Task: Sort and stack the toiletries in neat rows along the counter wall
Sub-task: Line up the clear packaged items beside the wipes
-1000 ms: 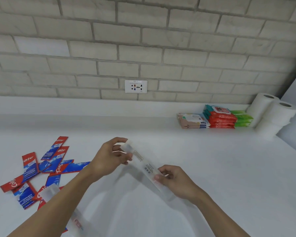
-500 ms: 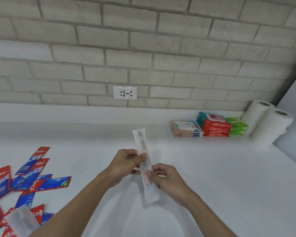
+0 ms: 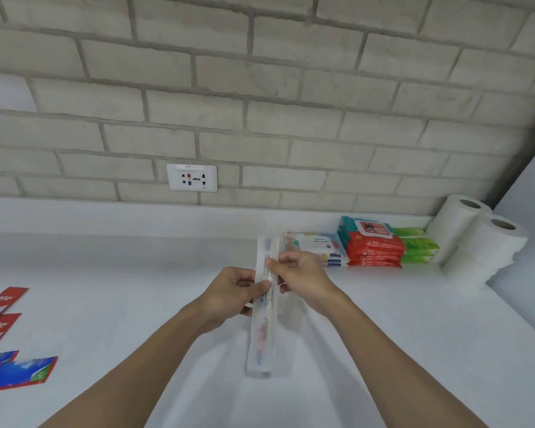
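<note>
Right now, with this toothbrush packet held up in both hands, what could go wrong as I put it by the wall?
1. The left hand and right hand pinch the toothbrush packet only along its upper half. The long lower end hangs free and may swing or slip.
2. The right hand looks close to the pale wipe pack, so setting the packet down there might nudge that pack out of line.

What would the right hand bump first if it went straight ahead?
Apart from the toothbrush packet it holds, probably the white ledge below the wall, just left of the wipes packs.
</note>
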